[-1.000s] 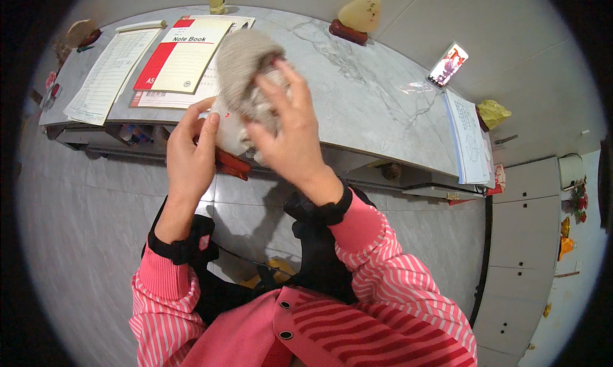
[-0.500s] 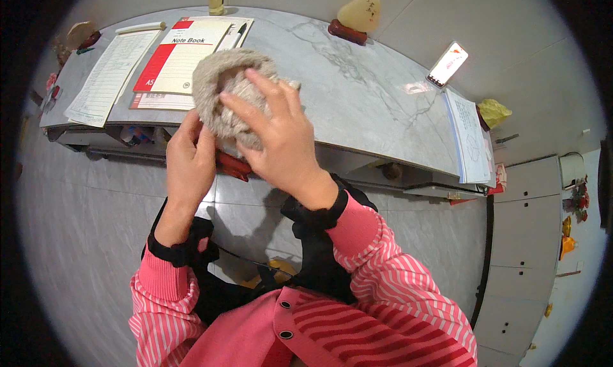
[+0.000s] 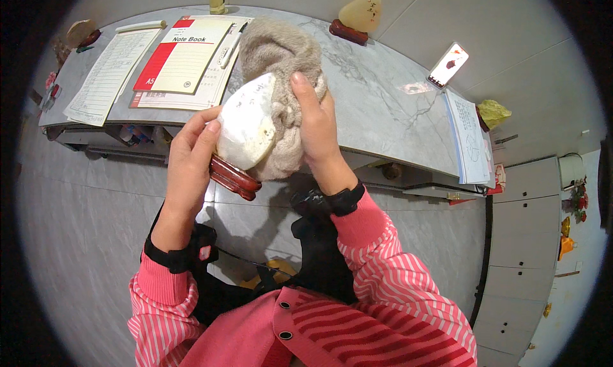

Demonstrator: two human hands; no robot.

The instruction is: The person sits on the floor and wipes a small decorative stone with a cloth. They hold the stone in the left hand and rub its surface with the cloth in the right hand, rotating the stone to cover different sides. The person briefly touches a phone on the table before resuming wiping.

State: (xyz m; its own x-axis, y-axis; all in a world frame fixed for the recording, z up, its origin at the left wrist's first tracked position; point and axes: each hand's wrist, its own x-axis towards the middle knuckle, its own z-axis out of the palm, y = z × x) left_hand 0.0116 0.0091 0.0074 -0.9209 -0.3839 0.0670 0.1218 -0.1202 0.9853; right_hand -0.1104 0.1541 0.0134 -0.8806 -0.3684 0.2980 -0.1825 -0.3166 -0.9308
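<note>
My left hand (image 3: 191, 159) is closed on the left edge of a white polished stone ornament (image 3: 246, 121), whose dark red wooden stand (image 3: 235, 176) is at its lower end. The ornament is held tilted in front of the counter's near edge. In my right hand (image 3: 318, 127) is a fluffy beige-grey cloth (image 3: 281, 47), bunched up and touching the stone's right side. My right thumb lies on top of the cloth; the other fingers are mostly hidden behind it.
On the grey marbled counter (image 3: 377, 99) lie a red and white notebook (image 3: 185, 54), a pen and a paper pad (image 3: 112, 73). A similar stone ornament (image 3: 361, 14) stands at the back, near a propped phone (image 3: 449, 63). More papers (image 3: 468, 140) lie at the right end.
My right hand and the cloth have moved to the right, off the stone's face. The white stone, covered before, now shows, with more of its red stand.
</note>
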